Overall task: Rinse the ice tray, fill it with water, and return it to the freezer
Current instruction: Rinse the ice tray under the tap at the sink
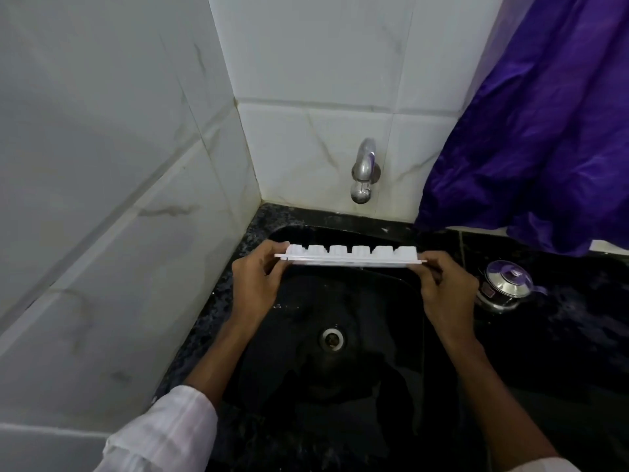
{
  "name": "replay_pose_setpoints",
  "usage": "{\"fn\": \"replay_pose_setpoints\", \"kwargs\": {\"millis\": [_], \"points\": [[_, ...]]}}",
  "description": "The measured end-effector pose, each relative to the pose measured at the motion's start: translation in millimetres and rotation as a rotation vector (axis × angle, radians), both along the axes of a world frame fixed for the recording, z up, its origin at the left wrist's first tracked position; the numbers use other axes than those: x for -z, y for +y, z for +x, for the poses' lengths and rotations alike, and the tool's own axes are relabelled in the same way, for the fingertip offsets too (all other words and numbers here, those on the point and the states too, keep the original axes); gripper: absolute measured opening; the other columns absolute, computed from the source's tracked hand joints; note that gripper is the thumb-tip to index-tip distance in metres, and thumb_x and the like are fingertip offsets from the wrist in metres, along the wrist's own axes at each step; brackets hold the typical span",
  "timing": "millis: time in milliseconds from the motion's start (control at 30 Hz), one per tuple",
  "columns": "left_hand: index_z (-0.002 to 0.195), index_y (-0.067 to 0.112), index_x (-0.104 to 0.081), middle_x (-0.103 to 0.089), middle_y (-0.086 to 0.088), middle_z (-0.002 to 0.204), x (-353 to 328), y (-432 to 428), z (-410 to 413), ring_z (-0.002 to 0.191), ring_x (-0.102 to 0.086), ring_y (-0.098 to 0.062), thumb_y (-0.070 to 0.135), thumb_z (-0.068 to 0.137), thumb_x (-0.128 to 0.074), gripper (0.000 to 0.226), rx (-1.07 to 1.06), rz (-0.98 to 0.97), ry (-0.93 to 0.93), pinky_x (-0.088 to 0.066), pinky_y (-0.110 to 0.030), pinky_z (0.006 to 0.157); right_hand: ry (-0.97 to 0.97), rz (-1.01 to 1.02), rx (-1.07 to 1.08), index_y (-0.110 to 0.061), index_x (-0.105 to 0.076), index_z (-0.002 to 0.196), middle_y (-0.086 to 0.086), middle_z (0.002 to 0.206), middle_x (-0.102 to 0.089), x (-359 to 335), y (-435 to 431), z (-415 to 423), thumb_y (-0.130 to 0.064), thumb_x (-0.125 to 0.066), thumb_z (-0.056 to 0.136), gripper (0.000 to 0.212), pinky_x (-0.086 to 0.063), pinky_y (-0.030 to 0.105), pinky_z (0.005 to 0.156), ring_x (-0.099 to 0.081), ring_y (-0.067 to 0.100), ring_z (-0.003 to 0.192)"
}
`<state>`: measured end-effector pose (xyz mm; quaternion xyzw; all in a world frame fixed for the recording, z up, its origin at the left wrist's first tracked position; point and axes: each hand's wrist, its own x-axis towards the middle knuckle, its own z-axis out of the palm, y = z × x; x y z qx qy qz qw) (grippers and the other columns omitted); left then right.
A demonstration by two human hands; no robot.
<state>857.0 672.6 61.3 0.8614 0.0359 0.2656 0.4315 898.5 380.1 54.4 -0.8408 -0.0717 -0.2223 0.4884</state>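
The white ice tray is held level by both ends above the back edge of the sink, cup bottoms turned upward.

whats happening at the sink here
A person holds a white ice tray over the black sink, left hand gripping one end and right hand the other. The tray looks flipped, cup bottoms up. No water shows at the tap, so filling is not yet done.
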Motion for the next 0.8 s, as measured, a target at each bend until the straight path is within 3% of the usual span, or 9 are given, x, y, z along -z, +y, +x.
{"fn": "replay_pose_setpoints", "kwargs": {"millis": [100,267,367,500,633,800], "points": [[0.099,0.012,-0.073,-0.074,0.007,0.100,6,0,-7,0.093,-0.072,-0.003,0.003,0.085,-0.076,0.016,-0.011,0.006,0.086,-0.060,-0.032,0.088,0.015,-0.030,-0.013,-0.012,-0.070,0.092,-0.005,0.083,-0.071,7,-2,-5,-0.002,-0.070,0.085,0.012,-0.049,0.011,0.074,-0.069,0.009,0.077],[0.101,0.010,-0.072,-0.075,0.001,0.104,-2,-15,-27,0.097,-0.072,-0.003,0.000,0.087,-0.073,0.017,-0.094,-0.096,-0.020,-0.056,-0.019,0.088,-0.073,0.014,0.019,-0.007,-0.070,0.095,-0.004,0.084,-0.069,4,-8,-22,0.003,-0.067,0.085,0.014,-0.044,0.007,0.070,-0.061,-0.002,0.072],[0.097,0.007,-0.071,-0.074,0.004,0.098,3,-20,-36,0.091,-0.070,0.005,-0.003,0.085,-0.074,0.016,-0.079,-0.074,0.032,-0.057,-0.019,0.087,0.020,-0.028,-0.048,-0.011,-0.069,0.089,-0.005,0.080,-0.070,15,-13,-29,-0.002,-0.072,0.084,0.011,-0.049,0.012,0.068,-0.068,0.008,0.073],[0.097,0.004,-0.071,-0.076,0.000,0.103,8,-26,-57,0.099,-0.070,0.002,-0.004,0.087,-0.071,0.013,-0.125,-0.132,-0.011,-0.055,-0.018,0.090,-0.057,0.046,0.010,-0.005,-0.071,0.094,-0.003,0.095,-0.073,14,-15,-51,0.005,-0.068,0.084,0.015,-0.045,0.005,0.075,-0.068,0.006,0.084],[0.093,0.009,-0.071,-0.073,0.010,0.095,11,-34,-72,0.092,-0.070,0.006,-0.003,0.086,-0.073,0.014,-0.104,-0.140,0.051,-0.054,-0.012,0.086,0.097,0.012,-0.031,-0.011,-0.069,0.089,-0.008,0.081,-0.070,21,-19,-58,-0.002,-0.073,0.083,0.011,-0.045,0.006,0.071,-0.069,0.007,0.077],[0.099,0.002,-0.071,-0.075,-0.001,0.105,13,-37,-87,0.102,-0.072,-0.005,-0.002,0.089,-0.070,0.011,-0.149,-0.256,-0.024,-0.055,-0.019,0.091,0.027,0.072,0.023,-0.007,-0.070,0.094,-0.005,0.094,-0.072,13,-16,-81,0.003,-0.067,0.084,0.015,-0.047,0.007,0.076,-0.067,0.006,0.085]]}}
